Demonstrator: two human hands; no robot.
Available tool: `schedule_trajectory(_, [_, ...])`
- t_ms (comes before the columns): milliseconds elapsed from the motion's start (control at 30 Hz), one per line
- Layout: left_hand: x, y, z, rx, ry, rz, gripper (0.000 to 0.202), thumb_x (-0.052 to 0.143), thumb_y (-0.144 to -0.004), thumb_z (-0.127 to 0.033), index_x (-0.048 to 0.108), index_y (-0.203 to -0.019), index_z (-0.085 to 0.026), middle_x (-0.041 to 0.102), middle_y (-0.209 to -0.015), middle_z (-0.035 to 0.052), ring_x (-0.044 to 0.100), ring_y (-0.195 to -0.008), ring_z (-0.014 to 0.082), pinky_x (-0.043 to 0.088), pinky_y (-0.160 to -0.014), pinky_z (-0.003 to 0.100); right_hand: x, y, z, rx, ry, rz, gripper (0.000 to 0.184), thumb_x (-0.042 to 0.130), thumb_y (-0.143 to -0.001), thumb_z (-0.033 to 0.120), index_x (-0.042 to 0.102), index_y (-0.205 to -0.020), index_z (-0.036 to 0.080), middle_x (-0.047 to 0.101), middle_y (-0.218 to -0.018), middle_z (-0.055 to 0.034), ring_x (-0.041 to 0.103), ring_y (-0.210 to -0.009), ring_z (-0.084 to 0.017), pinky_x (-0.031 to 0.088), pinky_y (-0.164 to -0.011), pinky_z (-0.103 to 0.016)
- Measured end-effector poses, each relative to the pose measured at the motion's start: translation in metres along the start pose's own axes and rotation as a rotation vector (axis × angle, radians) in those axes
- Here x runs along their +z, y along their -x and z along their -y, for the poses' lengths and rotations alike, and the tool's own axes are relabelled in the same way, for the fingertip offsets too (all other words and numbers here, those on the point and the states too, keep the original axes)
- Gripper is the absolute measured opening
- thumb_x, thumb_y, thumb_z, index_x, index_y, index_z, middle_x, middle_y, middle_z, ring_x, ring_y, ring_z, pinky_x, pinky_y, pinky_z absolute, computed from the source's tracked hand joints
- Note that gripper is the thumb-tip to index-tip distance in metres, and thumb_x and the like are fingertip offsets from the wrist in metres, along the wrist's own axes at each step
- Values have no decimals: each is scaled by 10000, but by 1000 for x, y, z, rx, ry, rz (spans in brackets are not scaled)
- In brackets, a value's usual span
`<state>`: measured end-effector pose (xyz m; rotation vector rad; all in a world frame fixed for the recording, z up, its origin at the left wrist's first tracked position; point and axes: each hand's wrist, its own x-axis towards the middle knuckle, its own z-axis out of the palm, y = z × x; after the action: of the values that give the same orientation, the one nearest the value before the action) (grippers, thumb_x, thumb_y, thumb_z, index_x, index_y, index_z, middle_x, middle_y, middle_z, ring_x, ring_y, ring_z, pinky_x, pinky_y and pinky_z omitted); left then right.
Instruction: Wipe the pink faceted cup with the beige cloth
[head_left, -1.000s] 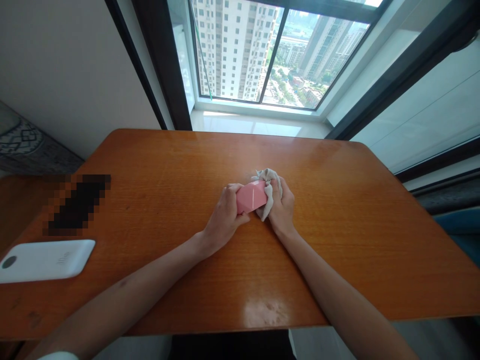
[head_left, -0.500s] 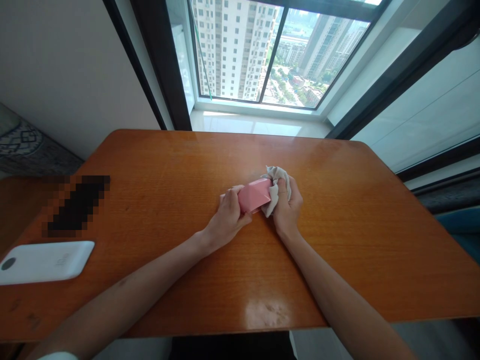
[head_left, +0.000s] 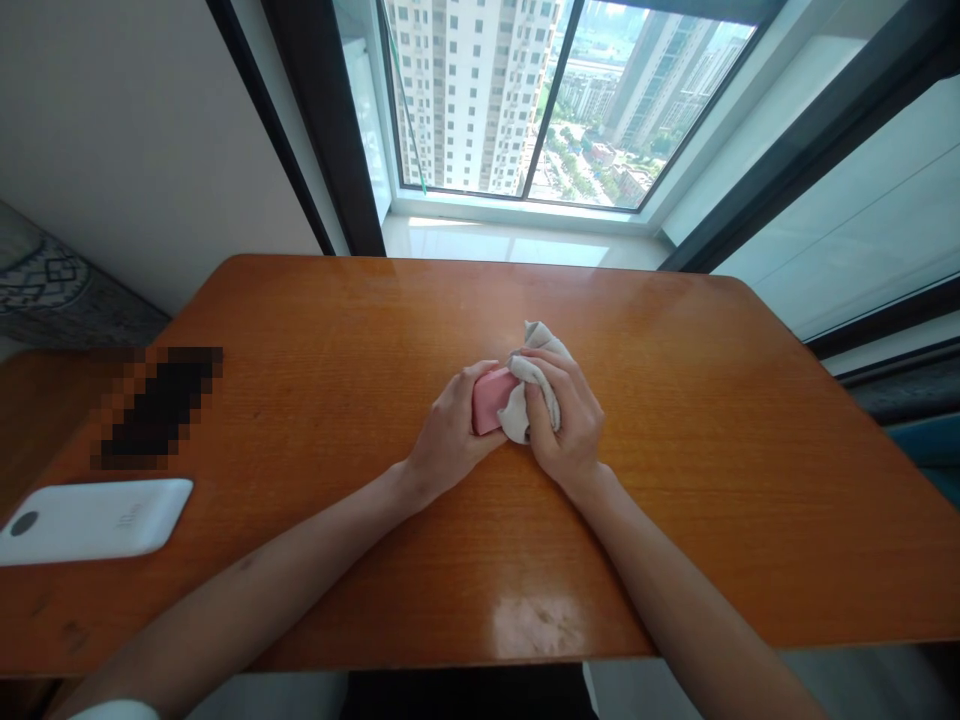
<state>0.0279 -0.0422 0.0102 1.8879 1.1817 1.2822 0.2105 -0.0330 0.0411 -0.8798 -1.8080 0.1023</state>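
A small pink box-like object with a smooth, slightly shiny face is gripped by my left hand, thumb below and fingers above. Its exact kind does not show. My right hand is closed around a crumpled whitish cloth. The cloth lies against the right end of the pink object and covers that part. Both hands are close together over the middle of the wooden table.
On the left of the table lie a white, flat, rounded device and a pixelated dark patch. Beyond the far edge is a window with tall buildings outside. A patterned grey cushion-like item is at far left.
My right hand has shifted left and wrapped the cloth further over the pink object, so less pink shows. My left hand's fingers have closed around it more. The view has moved slightly.
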Motion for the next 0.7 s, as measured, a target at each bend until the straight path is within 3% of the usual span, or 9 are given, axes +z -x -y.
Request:
schedule_trajectory(233, [-1, 1, -1, 75, -15, 43, 762, 811, -882, -239, 464, -1560, -282, 677, -1533, 114, 711, -1379, 280, 572, -1199, 447, 0, -2, -6, 125, -49, -25, 314, 540, -1111, 238, 726, -1362, 275, 780, -1344, -96, 723, -1316, -264, 559, -1189, -493])
schedule_trajectory(400, [-2, 1, -1, 76, 24, 111, 725, 779, -964, -308, 415, -1589, -267, 639, -1587, 147, 697, -1406, 281, 557, -1215, 440, 1, 0, -10, 252, -104, -48, 289, 532, -1129, 362, 754, -1292, 274, 789, -1315, -84, 720, -1261, -265, 546, -1150, -479])
schedule_trajectory(567, [-2, -1, -2, 84, 63, 148, 718, 768, -1011, -383, 372, -1598, -266, 585, -1644, 174, 645, -1483, 297, 526, -1261, 474, 11, 1, -17, 701, -384, -119, 364, 575, -1086, 550, 779, -1100, 249, 761, -957, -15, 662, -840, -190, 552, -827, -346])
schedule_trajectory(700, [-4, 0, -4, 99, 103, 169, 656, 692, -1071, -394, 350, -1617, -267, 520, -1704, 186, 560, -1581, 298, 471, -1324, 501, 16, 1, -29, 897, -611, -148, 367, 675, -1001, 582, 744, -946, 226, 718, -880, 5, 581, -766, -160, 501, -733, -295])
